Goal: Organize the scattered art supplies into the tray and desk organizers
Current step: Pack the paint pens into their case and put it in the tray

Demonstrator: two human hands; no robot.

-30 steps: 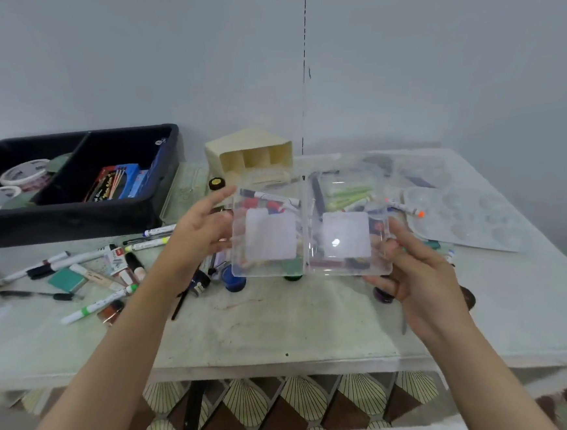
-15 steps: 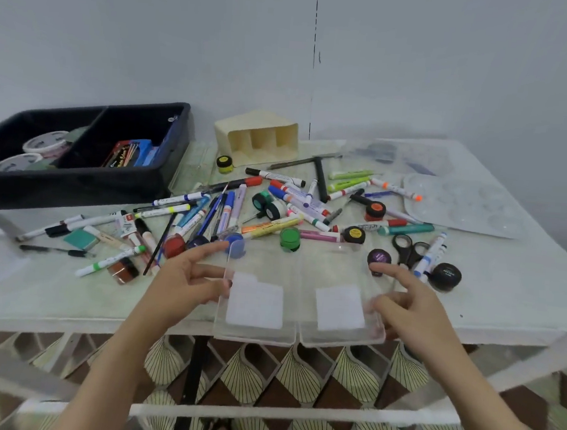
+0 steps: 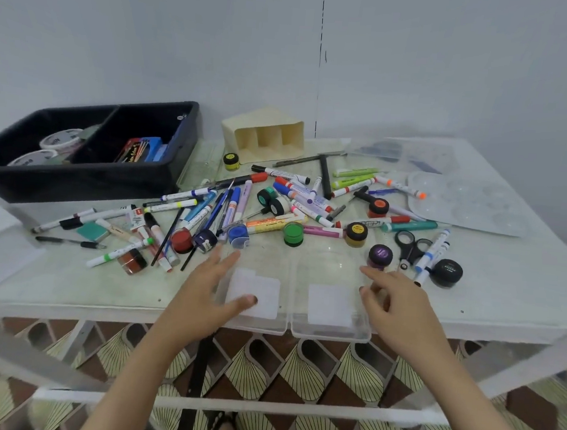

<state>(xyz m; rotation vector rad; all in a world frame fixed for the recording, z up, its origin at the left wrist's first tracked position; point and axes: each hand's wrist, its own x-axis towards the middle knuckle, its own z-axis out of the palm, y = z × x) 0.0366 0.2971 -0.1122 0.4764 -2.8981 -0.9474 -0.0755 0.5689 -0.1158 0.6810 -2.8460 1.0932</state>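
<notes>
head view: the left hand [image 3: 208, 293] lies spread, thumb resting on the clear organizer [image 3: 289, 329] at the table's near edge; the right hand [image 3: 394, 301], fingers loosely bent and holding nothing, is at its right wall, contact unclear; markers [image 3: 280, 173], paint pots [image 3: 293, 233] and scissors [image 3: 410, 247] lie scattered just behind; a black tray [image 3: 85, 179] stands far left, a cream organizer [image 3: 264, 138] on its side near it; pale table [image 3: 524, 284], grey wall [image 3: 153, 35], patterned floor tiles [image 3: 297, 368] below; the clear items [image 3: 463, 201] far right are hard to make out.
</notes>
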